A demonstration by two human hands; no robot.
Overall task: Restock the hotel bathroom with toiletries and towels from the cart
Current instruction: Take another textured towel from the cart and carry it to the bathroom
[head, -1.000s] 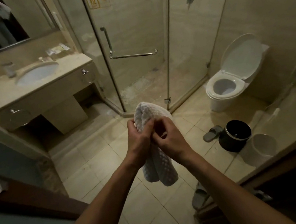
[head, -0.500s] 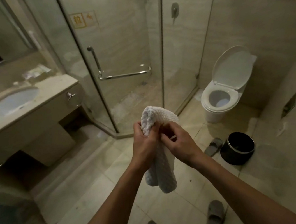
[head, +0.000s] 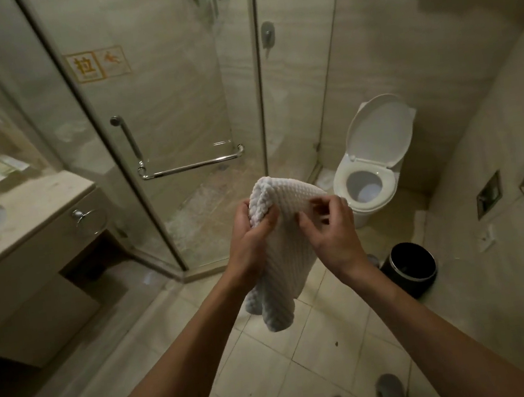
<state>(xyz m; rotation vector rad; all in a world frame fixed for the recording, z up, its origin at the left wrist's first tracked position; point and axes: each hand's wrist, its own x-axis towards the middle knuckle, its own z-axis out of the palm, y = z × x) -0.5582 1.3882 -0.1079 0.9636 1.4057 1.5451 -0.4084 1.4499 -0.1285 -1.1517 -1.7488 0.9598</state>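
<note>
The white waffle-weave towel point(head: 281, 255) is held in mid-air in front of the glass shower door point(head: 173, 93), above the tiled floor point(head: 278, 379), with its lower end hanging free between the forearms. Its bunched top is gripped by the left hand point(head: 248, 246), thumb laid across the cloth, while the upper right edge is pinched by the curled fingers of the right hand point(head: 332, 239). The step is judged to be opening or refolding before hanging. It is best done if a corner is found by each hand and the edges are drawn level; the hanging end should be kept off the floor. The chrome bar point(head: 190, 167) and the ring point(head: 88, 216) are near as likely hanging places.
</note>
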